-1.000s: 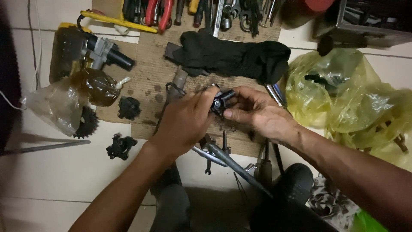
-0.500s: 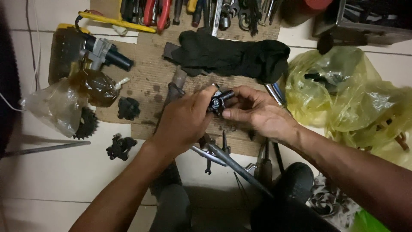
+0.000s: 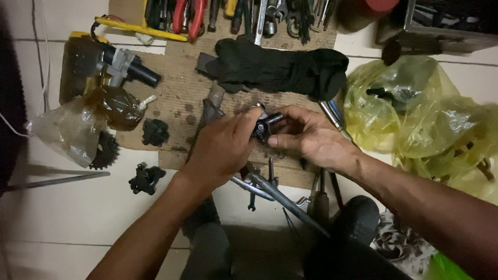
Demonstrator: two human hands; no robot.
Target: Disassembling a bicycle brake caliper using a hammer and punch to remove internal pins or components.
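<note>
Both my hands meet over a brown cardboard sheet [image 3: 179,98] on the floor. My left hand [image 3: 223,148] and my right hand [image 3: 308,137] together grip a small black metal part [image 3: 263,124], pinched between the fingertips of both. The part is mostly hidden by my fingers. Just below my hands lie a grey metal bar [image 3: 285,199] and a few thin tools. A black cloth [image 3: 280,70] lies on the cardboard right behind my hands.
A sprocket [image 3: 104,153], two black parts [image 3: 154,132] [image 3: 145,179], a clear bag of oil [image 3: 98,111] and a yellow-black device [image 3: 104,65] lie at left. Pliers and wrenches [image 3: 228,13] line the far edge. Yellow plastic bags [image 3: 415,114] sit at right.
My fingers have shifted slightly around the small black part; the hands stay in the same place and nothing else has moved.
</note>
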